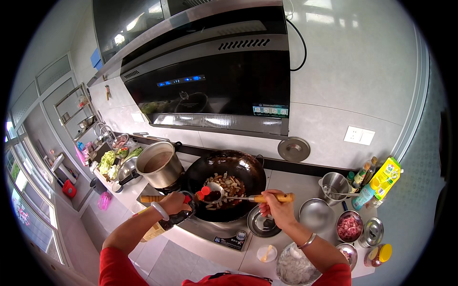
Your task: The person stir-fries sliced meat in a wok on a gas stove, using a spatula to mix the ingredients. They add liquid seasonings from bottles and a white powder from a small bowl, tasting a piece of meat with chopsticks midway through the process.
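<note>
My left hand (175, 205) is closed around a large bottle of dark liquid (183, 217) with a red cap (205, 190), tilted so its mouth is at the ladle. In my right hand (277, 210) is the wooden handle of a metal ladle (215, 189). Dark liquid lies in the ladle's bowl, over the wok. Pale chopped pieces (232, 182) sit in brownish sauce at the bottom of the black wok (255, 178), which stands on the stove (205, 229). Whether liquid is flowing from the bottle is too small to tell.
A tall steel pot (160, 164) stands left of the wok. To the right are a steel bowl (317, 214), a bowl of raw meat (349, 226), a yellow-lidded jar (378, 255) and several bottles. A glass bowl (298, 267) sits near my right forearm. The range hood (210, 90) hangs above.
</note>
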Available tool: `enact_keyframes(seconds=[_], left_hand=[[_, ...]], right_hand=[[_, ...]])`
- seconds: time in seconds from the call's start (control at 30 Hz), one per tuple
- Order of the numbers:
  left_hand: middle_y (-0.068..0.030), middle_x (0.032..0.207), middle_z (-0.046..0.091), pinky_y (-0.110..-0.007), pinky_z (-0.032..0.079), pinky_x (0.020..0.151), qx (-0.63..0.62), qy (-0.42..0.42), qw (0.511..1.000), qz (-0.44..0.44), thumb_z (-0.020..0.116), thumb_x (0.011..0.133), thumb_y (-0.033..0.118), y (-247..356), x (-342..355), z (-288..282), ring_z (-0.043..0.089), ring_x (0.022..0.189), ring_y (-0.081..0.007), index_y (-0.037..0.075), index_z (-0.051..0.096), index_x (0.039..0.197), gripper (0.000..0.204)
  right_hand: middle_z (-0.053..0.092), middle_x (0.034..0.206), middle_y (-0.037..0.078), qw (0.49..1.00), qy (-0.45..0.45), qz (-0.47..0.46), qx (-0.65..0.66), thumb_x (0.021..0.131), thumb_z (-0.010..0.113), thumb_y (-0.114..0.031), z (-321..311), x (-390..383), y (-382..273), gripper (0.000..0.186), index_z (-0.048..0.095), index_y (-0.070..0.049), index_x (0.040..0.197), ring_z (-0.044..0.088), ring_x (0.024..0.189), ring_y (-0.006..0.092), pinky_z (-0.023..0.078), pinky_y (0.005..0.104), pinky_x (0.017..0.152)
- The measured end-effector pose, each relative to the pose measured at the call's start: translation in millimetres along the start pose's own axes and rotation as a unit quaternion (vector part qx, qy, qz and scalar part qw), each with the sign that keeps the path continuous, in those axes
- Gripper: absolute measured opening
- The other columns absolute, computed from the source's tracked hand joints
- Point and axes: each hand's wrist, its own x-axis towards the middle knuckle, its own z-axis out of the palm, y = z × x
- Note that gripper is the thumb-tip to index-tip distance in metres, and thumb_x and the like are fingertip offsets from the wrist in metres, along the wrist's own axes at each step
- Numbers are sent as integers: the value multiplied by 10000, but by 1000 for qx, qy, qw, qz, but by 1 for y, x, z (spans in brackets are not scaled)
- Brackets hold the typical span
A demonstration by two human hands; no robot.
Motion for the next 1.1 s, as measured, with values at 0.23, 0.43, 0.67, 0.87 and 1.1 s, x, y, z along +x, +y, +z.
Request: enact_keyframes(seconds=[0.23,0.43,0.67,0.87,1.1], left_hand=[[-255,765,624,-462,489,705,34,-23,999,2,696,755,426,6,3,-8,629,768,-404,-61,632,760,491],[-260,751,619,-455,490,707,49,-24,998,-3,704,748,418,11,4,-14,628,758,-405,-66,633,757,490],[-267,754,619,-456,490,706,26,-23,999,-3,711,742,396,8,7,-13,627,753,-409,-74,633,783,479],[-274,772,621,-449,490,707,-18,-13,1000,-12,715,733,396,2,11,-7,630,762,-407,-73,628,786,480],[-242,737,623,-413,489,677,-127,-24,990,-58,687,764,365,25,1,-34,638,710,-359,-57,635,814,428]], right_hand=[[612,654,107,1000,3,4,-7,852,609,-197,-3,-1,0,227,630,16,931,596,508,147,506,253,449],[611,652,105,1000,4,7,-8,853,607,-197,-4,-2,0,226,627,15,928,595,506,149,504,253,448],[616,657,102,1000,7,-6,-8,854,610,-185,-6,-3,1,218,624,16,936,594,506,145,503,251,447],[619,666,102,1000,9,-8,0,860,611,-171,-9,-3,2,210,626,19,949,590,501,140,502,247,448],[620,672,97,1000,21,-4,1,866,610,-181,-11,-2,1,216,626,15,956,587,502,135,500,247,449]])
